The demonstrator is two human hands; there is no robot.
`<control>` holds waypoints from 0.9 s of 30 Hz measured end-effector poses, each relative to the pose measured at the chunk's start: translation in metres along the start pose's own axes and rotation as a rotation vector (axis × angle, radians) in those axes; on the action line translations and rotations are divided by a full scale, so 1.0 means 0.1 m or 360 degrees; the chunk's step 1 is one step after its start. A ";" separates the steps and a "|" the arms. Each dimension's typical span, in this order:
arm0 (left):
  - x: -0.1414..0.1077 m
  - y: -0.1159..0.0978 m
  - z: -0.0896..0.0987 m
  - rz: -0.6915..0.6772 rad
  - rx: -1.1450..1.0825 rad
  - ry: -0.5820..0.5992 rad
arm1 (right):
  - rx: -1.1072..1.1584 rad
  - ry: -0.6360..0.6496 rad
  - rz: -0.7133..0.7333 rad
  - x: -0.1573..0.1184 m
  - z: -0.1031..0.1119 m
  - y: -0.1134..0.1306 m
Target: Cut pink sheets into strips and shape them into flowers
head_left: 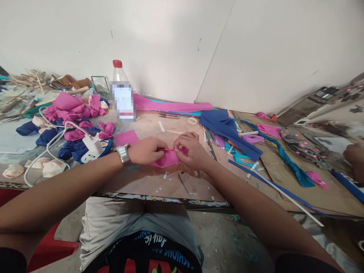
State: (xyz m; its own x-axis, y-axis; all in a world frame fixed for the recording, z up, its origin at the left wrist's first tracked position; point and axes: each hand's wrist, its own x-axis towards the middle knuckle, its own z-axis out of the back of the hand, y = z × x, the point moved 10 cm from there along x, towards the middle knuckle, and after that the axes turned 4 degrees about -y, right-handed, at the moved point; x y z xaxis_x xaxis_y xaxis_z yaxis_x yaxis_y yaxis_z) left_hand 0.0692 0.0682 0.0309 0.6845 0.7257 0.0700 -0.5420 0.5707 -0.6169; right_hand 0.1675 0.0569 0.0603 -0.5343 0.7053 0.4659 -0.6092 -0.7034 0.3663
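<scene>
Between my hands a piece of pink crepe paper [165, 159] is held just above the table, its upper edge pinched. My left hand [148, 149], with a metal watch on the wrist, grips its left side between thumb and fingers. Close beside it, my right hand [190, 149] pinches the right end, where the paper looks bunched up. A flat pink square [126, 138] lies left of my left hand, partly behind the wrist. Small white scraps [165, 175] dot the tabletop below the hands.
At left are pink and blue paper flowers [69, 108], a power strip [92, 152] and a white cable. A capped bottle [118, 72] stands behind a propped phone [124, 100]. Blue strips [230, 131] and a white stick [287, 195] lie right. Another person's hand [354, 156] shows far right.
</scene>
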 end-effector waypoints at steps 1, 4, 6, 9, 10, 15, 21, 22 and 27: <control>0.00 0.01 0.01 0.0002 0.0001 -0.0004 | -0.0005 -0.0009 -0.0003 0.00 0.00 -0.01; 0.01 0.02 0.05 0.0010 0.0037 -0.0029 | -0.0023 -0.0036 -0.0001 0.00 0.02 0.00; 0.01 0.03 0.07 0.0035 0.0110 -0.0042 | -0.0027 -0.0051 0.0000 0.01 0.04 0.01; 0.00 0.06 0.09 0.0088 0.0231 -0.0068 | -0.0026 -0.0069 -0.0031 0.02 0.07 0.00; 0.00 0.07 0.10 0.0101 0.0261 -0.0081 | -0.0029 -0.0075 -0.0047 0.02 0.08 -0.02; 0.00 0.13 0.16 0.0161 0.0530 -0.0173 | -0.0061 -0.0110 -0.0129 0.03 0.11 -0.11; -0.01 0.21 0.22 0.0297 0.0831 -0.0206 | -0.0114 -0.0245 -0.0225 0.03 0.21 -0.24; -0.02 0.22 0.24 0.0320 0.0859 -0.0220 | -0.0129 -0.0270 -0.0249 0.03 0.22 -0.27; -0.02 0.26 0.31 0.0370 0.0921 -0.0301 | -0.0219 -0.0219 -0.0242 0.04 0.18 -0.31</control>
State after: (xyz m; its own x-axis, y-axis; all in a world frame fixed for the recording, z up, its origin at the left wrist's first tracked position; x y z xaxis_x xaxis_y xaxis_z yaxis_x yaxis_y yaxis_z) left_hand 0.0385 0.0939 0.0387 0.4488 0.8801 0.1547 -0.8768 0.4671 -0.1142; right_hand 0.1947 0.0795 0.0650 -0.3513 0.7767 0.5229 -0.7555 -0.5650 0.3316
